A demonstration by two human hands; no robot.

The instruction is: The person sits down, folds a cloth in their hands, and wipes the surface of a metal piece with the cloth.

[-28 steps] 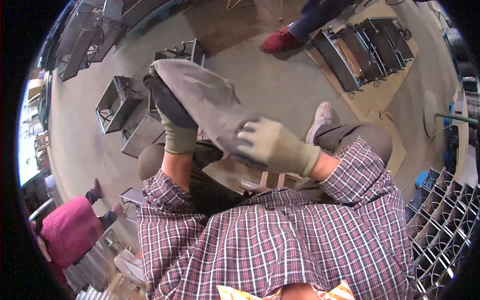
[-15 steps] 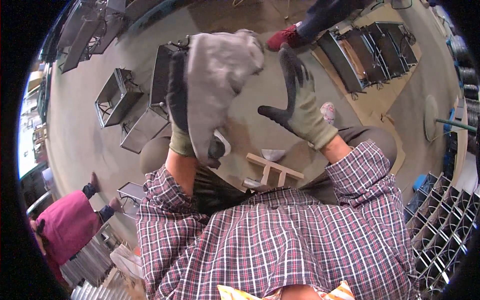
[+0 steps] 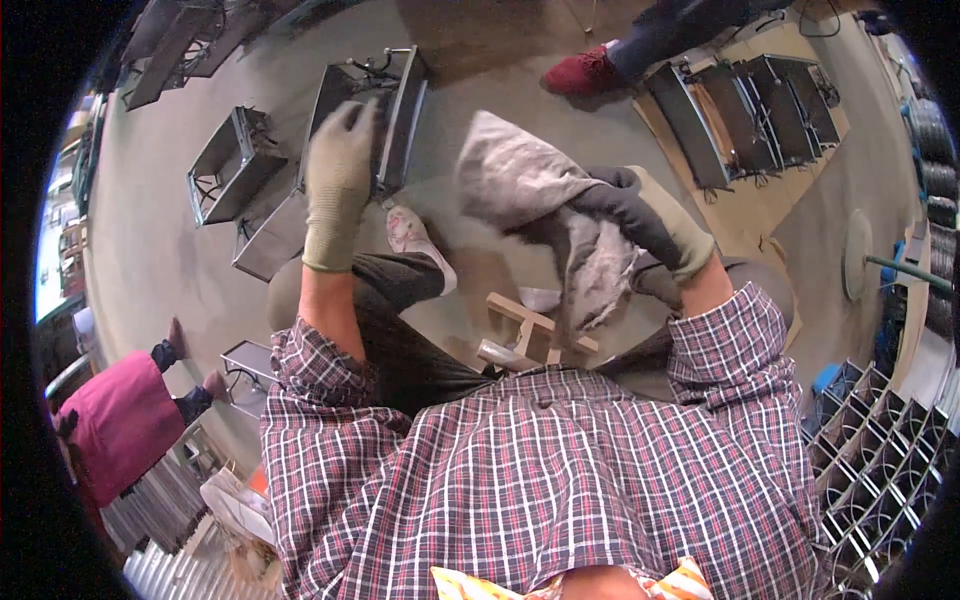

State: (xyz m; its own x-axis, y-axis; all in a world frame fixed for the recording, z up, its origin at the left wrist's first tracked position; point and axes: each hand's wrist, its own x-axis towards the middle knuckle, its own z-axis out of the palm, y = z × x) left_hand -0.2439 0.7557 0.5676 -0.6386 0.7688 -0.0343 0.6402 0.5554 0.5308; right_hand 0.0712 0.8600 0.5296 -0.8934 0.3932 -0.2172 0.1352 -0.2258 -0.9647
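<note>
Both my hands wear light green gloves with dark palms. My right hand point(image 3: 640, 215) is closed on a grey cloth point(image 3: 525, 170), which fans out to the left and hangs in folds below the fingers. My left hand point(image 3: 340, 165) is raised over a dark metal frame point(image 3: 400, 125) with a tray-like shape, back of the glove showing. Its fingers are partly hidden and blurred, so whether it touches or grips the frame I cannot tell. Between my knees stands a small wooden piece point(image 3: 520, 312) made of joined bars.
Similar metal pieces point(image 3: 235, 165) stand on the floor at left, and several more point(image 3: 700, 120) lie on cardboard point(image 3: 775, 200) at right. A person's red shoe point(image 3: 580, 75) is ahead. Someone in pink point(image 3: 120, 425) is at lower left. Stacked metal racks point(image 3: 880, 450) fill the lower right.
The grey cloth has passed from my left hand to my right, which has closed on it. My left hand is now without the cloth, and the metal frame behind it shows more fully.
</note>
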